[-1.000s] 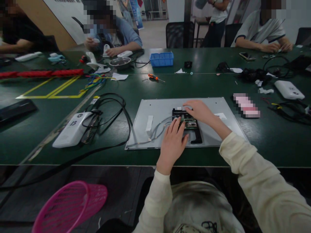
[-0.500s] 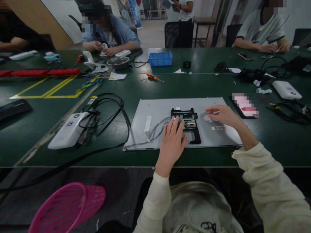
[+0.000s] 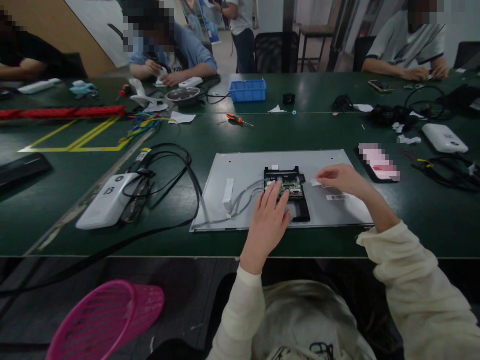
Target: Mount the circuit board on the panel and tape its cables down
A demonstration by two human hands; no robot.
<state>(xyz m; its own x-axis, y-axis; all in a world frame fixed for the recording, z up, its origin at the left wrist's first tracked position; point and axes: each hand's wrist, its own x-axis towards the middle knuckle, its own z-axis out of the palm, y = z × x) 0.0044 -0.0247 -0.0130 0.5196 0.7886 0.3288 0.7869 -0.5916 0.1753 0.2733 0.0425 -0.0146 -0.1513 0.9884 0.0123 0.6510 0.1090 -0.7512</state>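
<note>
Sticker [image 3: 316, 183]: right hand [image 3: 344, 179] pinches it; a hard tug could rip it.
Board [image 3: 294, 186]: left hand [image 3: 265, 220] lies open on it, empty; pushing could crack it.

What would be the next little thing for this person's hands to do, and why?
Perhaps a gentle lift with the right hand, since its fingertips seem to pinch a white label over the grey panel. The left hand lies over the circuit board, so it could steady things. Whether the label is stuck down, I can't tell.
</note>
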